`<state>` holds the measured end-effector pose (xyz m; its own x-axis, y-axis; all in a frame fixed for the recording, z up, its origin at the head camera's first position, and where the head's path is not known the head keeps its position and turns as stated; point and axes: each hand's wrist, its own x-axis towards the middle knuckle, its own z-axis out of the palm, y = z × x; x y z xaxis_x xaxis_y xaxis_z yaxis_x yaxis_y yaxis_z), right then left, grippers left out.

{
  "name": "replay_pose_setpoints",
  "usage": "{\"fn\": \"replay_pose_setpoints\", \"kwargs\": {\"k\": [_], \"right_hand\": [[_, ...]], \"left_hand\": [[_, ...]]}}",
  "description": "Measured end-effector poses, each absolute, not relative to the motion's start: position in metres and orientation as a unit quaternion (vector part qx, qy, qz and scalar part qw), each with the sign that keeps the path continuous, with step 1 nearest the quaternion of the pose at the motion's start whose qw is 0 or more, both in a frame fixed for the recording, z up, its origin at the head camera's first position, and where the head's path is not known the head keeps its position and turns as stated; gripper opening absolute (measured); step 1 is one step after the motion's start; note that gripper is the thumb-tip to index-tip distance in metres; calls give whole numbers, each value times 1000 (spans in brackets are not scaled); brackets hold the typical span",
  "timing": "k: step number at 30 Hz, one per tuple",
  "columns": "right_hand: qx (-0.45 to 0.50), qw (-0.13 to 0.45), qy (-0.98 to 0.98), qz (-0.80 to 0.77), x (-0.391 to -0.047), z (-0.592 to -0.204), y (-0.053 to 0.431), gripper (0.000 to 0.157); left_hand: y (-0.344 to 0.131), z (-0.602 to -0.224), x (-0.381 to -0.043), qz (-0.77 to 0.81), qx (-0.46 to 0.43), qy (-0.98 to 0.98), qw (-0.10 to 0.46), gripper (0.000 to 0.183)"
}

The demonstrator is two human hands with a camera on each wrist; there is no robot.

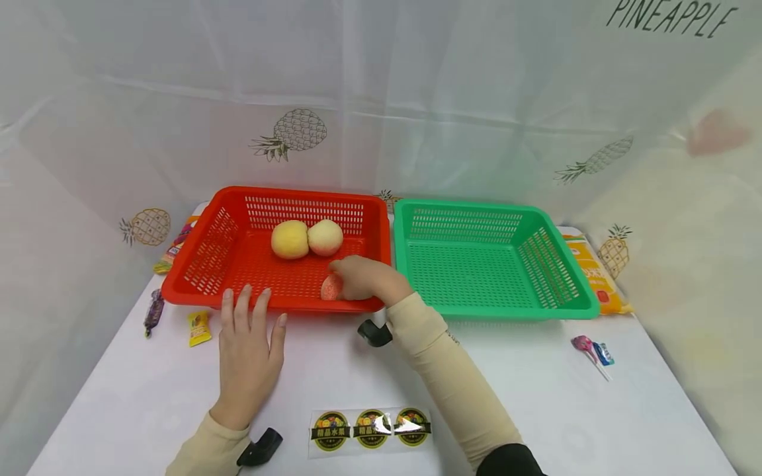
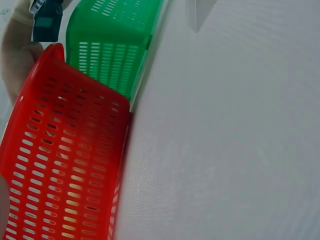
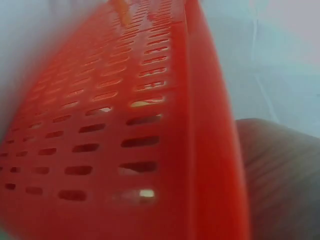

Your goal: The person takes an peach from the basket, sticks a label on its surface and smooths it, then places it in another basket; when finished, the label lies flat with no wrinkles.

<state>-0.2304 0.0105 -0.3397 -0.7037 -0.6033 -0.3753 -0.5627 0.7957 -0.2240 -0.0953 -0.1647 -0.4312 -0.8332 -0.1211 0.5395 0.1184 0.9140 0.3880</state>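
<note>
In the head view a red plastic basket (image 1: 238, 254) stands at the left. Inside it, near the front right corner, my right hand (image 1: 363, 277) grips a reddish speckled round fruit (image 1: 331, 287), partly hidden by the fingers. Two peach-like fruits, one yellow (image 1: 290, 239) and one paler (image 1: 325, 238), lie side by side towards the back. My left hand (image 1: 250, 360) has its fingers extended, their tips at the basket's front rim. In the right wrist view the basket wall (image 3: 115, 110) covers what that hand holds.
A green basket (image 1: 494, 312) stands right of the red one. Round stickers on a clear strip (image 1: 372, 431) lie at the front. Candies (image 1: 199, 328) sit on the left, a lollipop (image 1: 583, 344) on the right. Snack packets (image 1: 592, 271) stand beside the baskets.
</note>
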Motion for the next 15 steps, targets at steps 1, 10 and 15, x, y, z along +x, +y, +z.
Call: {"fn": "replay_pose_setpoints", "kwargs": {"k": [1,10,15], "right_hand": [[-317,214,923,-52,-231,-340,11,45],[-327,127,918,-185,-213,-304,36,54],[-314,157,889,-296,-196,-282,63,50]], "left_hand": [[-165,-431,-96,-206,-1,-935,289,60],[-167,-433,-97,-192,-13,-937,292,65],[-169,-433,-97,-182,-18,-939,290,68]]}}
